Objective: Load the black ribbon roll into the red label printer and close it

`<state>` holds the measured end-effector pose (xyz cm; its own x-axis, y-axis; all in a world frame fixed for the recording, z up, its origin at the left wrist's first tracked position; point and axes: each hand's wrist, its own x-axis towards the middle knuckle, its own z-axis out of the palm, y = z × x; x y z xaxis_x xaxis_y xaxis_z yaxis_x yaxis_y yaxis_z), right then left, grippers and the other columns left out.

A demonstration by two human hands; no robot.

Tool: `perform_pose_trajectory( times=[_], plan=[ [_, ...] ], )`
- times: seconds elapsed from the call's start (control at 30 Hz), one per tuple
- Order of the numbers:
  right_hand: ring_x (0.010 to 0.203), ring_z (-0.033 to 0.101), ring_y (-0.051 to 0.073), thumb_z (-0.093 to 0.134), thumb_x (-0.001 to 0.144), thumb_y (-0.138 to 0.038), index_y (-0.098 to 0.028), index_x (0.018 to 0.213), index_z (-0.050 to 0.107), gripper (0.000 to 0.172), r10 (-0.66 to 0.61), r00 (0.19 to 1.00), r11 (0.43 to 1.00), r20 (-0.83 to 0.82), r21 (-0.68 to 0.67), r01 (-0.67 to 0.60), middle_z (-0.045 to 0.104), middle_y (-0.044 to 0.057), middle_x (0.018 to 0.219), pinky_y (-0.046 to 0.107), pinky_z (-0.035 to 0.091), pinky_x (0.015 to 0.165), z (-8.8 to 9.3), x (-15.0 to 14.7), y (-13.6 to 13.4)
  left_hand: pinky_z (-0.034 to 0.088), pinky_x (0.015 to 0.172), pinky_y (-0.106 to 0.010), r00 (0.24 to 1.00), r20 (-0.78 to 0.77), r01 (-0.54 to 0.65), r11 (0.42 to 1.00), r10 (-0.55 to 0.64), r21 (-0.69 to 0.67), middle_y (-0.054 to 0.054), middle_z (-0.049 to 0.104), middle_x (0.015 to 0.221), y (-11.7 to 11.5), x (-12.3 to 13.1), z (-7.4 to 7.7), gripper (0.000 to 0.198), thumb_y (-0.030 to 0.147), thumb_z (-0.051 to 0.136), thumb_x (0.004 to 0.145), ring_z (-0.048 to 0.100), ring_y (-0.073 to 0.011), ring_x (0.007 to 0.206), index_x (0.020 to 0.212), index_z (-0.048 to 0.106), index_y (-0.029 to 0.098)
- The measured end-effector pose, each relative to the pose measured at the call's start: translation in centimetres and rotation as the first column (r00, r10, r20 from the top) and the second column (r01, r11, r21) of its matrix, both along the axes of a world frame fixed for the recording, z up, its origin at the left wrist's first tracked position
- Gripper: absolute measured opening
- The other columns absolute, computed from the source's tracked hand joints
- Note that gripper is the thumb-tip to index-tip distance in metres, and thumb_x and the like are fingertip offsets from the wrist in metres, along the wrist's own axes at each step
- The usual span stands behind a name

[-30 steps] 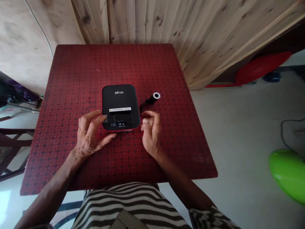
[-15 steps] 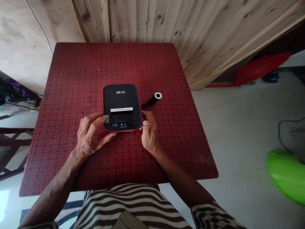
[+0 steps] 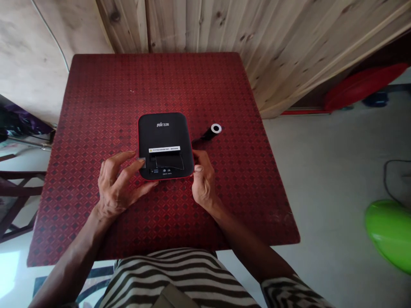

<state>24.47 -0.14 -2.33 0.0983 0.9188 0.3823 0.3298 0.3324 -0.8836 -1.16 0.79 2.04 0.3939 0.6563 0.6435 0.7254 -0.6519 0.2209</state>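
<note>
L hand (image 3: 115, 188): fingers spread, palm down, wrist a bit above table lvl as far as I can see. One fingertip on the grey tab (image 3: 142, 163) at the L edge of the black device (image 3: 163, 139); next finger up reaches the same edge, a bit farther fwd. Thumb stretched to the near edge of the device, so the hand is a wide C around the near-L corner. Not pinching.

R hand (image 3: 204, 179): fingers curled, thumb up top w/ tip at the R edge of the device, near-R corner. Other fingertips hidden behind the thumb/edge, so can't tell if it's gripping or just resting there.

Arms: L forearm comes in diag from bottom L, R forearm diag from bottom R, both bent inward twd the device; R sleeve (image 3: 289, 293) sits approx at the elbow.

Device is approx mid-table, between the hands, on the red patterned table (image 3: 205, 85). Logo at far end, white label strip (image 3: 164, 149) across, dark recess w/ small btns/markings on the near side.

Black roll w/ white end ring (image 3: 210, 132) lies on the table just R of the device, above the R hand; dark strip runs from it twd the device's R edge. Can't tell if joined.
</note>
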Motion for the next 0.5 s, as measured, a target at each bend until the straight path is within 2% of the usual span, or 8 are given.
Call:
perform_pose_trajectory(
  times=[0.13,0.3,0.5],
  plan=[
    [0.104,0.065,0.023,0.031,0.113,-0.063,-0.028,0.127,0.063,0.049,0.01,1.0,1.0,-0.013,0.007,-0.009,0.065,0.008,0.113,0.043,0.054,0.089,-0.06,-0.01,-0.02,0.062,0.097,-0.046,0.999,0.034,-0.031,0.997,0.033,-0.067,-0.012,0.069,0.135,-0.12,0.11,0.6,0.065,0.043,0.094,0.081,0.072,-0.0302,0.119,0.138,0.066,0.03],
    [0.104,0.065,0.022,0.028,0.113,-0.063,-0.027,0.125,0.063,0.052,-0.004,1.0,1.0,0.023,0.003,0.004,0.066,0.008,0.113,0.043,0.055,0.091,0.2,0.04,-0.06,0.062,0.098,-0.044,0.999,0.044,-0.021,0.996,0.025,-0.091,-0.01,0.068,0.132,0.17,0.09,0.97,0.056,0.048,0.093,0.081,0.071,-0.0291,0.119,0.128,0.069,0.028],
    [0.107,0.069,0.025,0.029,0.111,-0.066,-0.026,0.124,0.065,0.055,0.01,1.0,0.997,0.007,-0.075,-0.009,0.069,0.01,0.116,0.044,0.057,0.093,0.01,0.01,-0.26,0.063,0.098,-0.043,0.995,0.099,0.013,0.994,-0.002,-0.105,-0.011,0.067,0.128,0.43,0.43,0.19,0.056,0.048,0.09,0.084,0.07,-0.0271,0.116,0.13,0.066,0.025]
  ],
)
